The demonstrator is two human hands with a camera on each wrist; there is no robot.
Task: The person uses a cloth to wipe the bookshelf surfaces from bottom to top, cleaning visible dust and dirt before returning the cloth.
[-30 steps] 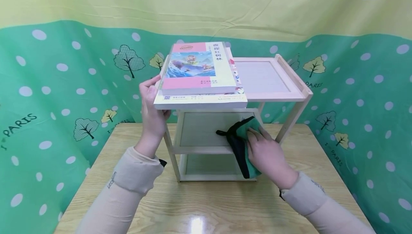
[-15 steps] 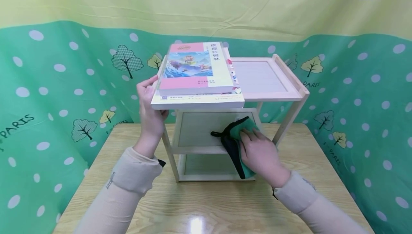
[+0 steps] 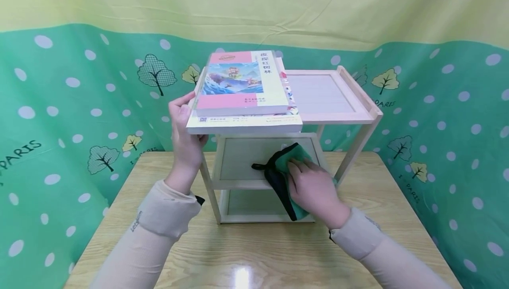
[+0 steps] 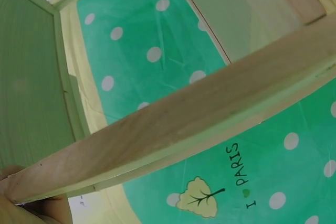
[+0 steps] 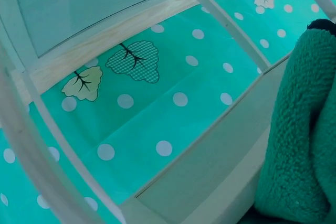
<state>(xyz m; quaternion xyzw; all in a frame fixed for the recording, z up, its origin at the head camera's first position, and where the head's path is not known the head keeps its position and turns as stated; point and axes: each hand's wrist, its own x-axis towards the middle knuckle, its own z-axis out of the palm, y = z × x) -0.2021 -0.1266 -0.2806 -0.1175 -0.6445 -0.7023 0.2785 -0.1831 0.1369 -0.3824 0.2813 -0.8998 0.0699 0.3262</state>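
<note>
My left hand (image 3: 186, 141) grips the top left corner of a pale wooden three-tier shelf (image 3: 324, 96). In the left wrist view, part of that hand (image 4: 55, 211) curls round the end of a wooden post (image 4: 173, 108). Beside its fingertips, a pink and cream book (image 3: 270, 99) lies on a larger book (image 3: 242, 124) on the top tier. My right hand (image 3: 316, 189) holds a green towel (image 3: 296, 153) with black trim against the right part of the middle tier. Its fluffy folds (image 5: 294, 129) fill the right side of the right wrist view.
The shelf's legs stand on a light wood table (image 3: 222, 258). The bottom tier (image 3: 254, 205) sits low, just above the tabletop. A green and yellow curtain (image 3: 99, 103) with dots and trees hangs behind and along both sides.
My right hand has slid the towel leftward across the middle tier. My left hand keeps its grip at the corner, and the books stay put. The head view has shifted slightly.
</note>
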